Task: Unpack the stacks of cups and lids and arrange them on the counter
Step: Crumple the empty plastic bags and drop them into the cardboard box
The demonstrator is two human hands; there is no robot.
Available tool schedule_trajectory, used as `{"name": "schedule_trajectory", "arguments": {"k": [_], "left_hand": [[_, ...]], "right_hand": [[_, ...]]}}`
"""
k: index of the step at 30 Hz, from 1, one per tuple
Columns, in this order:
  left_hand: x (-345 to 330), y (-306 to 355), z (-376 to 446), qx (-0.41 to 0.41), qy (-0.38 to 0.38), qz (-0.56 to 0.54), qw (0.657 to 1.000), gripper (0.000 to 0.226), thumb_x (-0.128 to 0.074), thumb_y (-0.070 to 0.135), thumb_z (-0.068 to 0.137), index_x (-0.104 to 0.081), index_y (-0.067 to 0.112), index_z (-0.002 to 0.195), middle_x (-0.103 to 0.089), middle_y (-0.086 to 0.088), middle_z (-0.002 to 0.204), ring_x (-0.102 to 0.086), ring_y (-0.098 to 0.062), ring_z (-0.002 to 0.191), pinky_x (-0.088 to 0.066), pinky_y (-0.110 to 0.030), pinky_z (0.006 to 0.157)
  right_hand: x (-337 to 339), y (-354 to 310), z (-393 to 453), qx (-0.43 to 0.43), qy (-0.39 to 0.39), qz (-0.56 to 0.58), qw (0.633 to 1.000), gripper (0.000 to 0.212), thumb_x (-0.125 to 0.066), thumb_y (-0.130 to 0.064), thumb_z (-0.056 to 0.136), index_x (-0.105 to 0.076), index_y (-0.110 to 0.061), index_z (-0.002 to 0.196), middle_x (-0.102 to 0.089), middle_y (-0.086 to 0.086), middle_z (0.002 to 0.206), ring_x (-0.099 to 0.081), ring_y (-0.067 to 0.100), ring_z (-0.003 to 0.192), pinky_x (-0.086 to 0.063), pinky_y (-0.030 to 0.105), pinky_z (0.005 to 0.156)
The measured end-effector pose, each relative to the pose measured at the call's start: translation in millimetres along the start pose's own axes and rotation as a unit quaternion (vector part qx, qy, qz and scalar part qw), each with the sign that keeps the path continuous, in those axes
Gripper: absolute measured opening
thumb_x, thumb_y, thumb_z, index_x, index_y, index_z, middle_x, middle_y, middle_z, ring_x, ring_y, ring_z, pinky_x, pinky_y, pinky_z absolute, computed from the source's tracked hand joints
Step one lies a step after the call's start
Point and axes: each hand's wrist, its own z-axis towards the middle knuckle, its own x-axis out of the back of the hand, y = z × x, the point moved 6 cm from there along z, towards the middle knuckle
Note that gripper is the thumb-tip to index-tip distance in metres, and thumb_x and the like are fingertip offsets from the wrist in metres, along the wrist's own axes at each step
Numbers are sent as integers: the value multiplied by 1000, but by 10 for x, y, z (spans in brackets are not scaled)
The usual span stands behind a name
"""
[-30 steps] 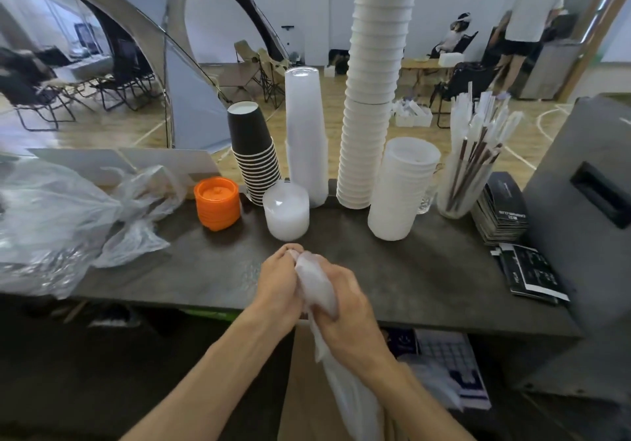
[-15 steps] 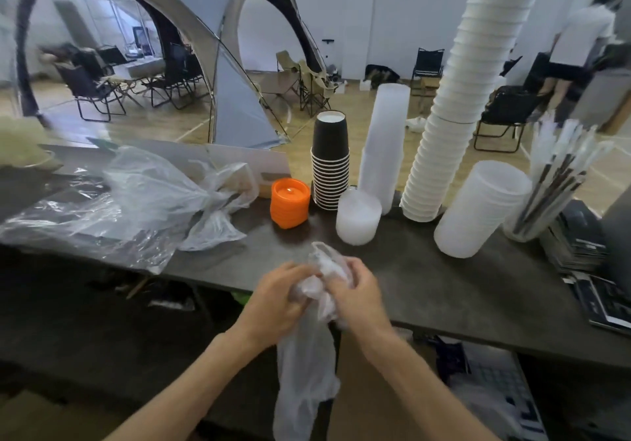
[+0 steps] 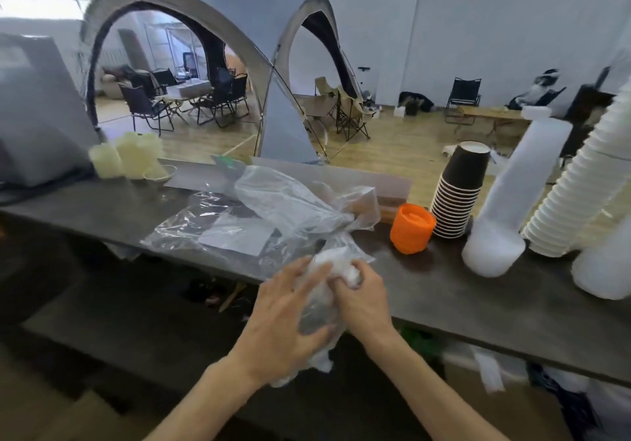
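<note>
Both hands have bunched the empty plastic bag [image 3: 324,287] tighter at the desk [image 3: 478,307] edge: left hand [image 3: 283,317] cupping it, right hand [image 3: 362,300] pinching it. Cups [image 3: 457,191] and orange lids [image 3: 412,228] already stand unpacked; next, probably drop the wad beside the loose wrappers [image 3: 273,215].

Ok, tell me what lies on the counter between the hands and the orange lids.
Almost nothing: both hands, left hand and right hand, grip a crumpled plastic bag; bare counter leads to the orange lids. Loose plastic wrapping lies just left.

Head view, down over near counter [image 3: 478,290]
</note>
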Motion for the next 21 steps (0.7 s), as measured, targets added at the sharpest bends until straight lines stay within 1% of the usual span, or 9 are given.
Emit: {"name": "schedule_trajectory", "arguments": {"k": [2, 5, 6, 8, 10, 12, 14, 17, 21], "left_hand": [[129, -121, 2, -58, 12, 111, 992, 84, -70, 39, 85, -19, 43, 152, -24, 9, 156, -28, -5, 141, -26, -28, 118], [406, -436, 284, -41, 59, 98, 993, 68, -72, 10, 80, -44, 33, 137, -49, 5, 128, -55, -13, 109, -52, -35, 94], [490, -538, 414, -31, 65, 107, 992, 60, -72, 6, 79, -49, 29, 130, -54, 4, 116, -59, -15, 98, -55, -35, 85], [671, -768, 703, -17, 94, 162, 982, 46, -70, 6, 78, -57, 22, 119, -59, -1, 101, -61, -24, 88, -53, -38, 78], [854, -990, 1010, 6, 153, 236, 960, 42, -71, 7, 76, -62, 18, 116, -62, -5, 102, -59, -31, 91, -45, -41, 82], [884, -1214, 1311, 26, 166, 310, 936, 46, -70, 19, 77, -60, 19, 122, -60, -8, 114, -54, -33, 102, -35, -42, 89], [723, -1462, 1522, 58, 100, 342, 932, 55, -56, 41, 84, -51, 23, 135, -52, -10, 135, -46, -37, 121, -31, -49, 104], [274, -1949, 1674, 141, -37, 332, 932, 66, -24, 59, 94, -27, 31, 154, -24, -10, 161, -14, -38, 149, -2, -59, 120], [-247, -2429, 1538, 218, -121, 257, 934, 66, -26, 62, 99, -9, 37, 157, -5, -5, 168, 2, -32, 154, 3, -63, 120]], "right_hand": [[-315, -87, 64, -64, -90, 49, 993, 13, -69, -31, 93, -62, -34, 103, -67, -8, 97, -68, 14, 93, -56, 26, 75], [-726, -222, 123, -77, -206, 70, 973, 57, -73, -57, 80, -59, -35, 131, -65, -4, 127, -64, 14, 116, -55, 36, 98], [-786, -270, 157, -59, -208, 55, 975, 65, -72, -60, 77, -56, -36, 136, -63, -5, 132, -62, 12, 121, -53, 38, 102], [-836, -388, 276, 4, -179, 7, 984, 57, -70, -50, 88, -50, -35, 139, -57, -9, 137, -56, 7, 122, -49, 35, 106], [-795, -507, 439, 93, -102, -84, 987, 48, -64, -36, 97, -46, -34, 141, -48, -10, 144, -47, 7, 129, -41, 33, 113], [-799, -597, 652, 190, -27, -238, 952, 55, -58, -34, 99, -38, -30, 151, -30, -5, 159, -26, 14, 147, -25, 37, 124], [-935, -504, 938, 213, -38, -339, 915, 61, -51, -38, 101, -27, -29, 157, -11, -1, 169, -5, 23, 156, -13, 44, 127], [-1174, -77, 1374, 147, -127, -406, 893, 60, -44, -42, 103, -20, -31, 157, -6, 2, 170, 2, 32, 157, -7, 54, 125], [-1359, 527, 1548, 104, -190, -442, 870, 57, -33, -50, 105, -22, -30, 157, -8, 4, 170, -5, 35, 156, -6, 55, 124]]}}
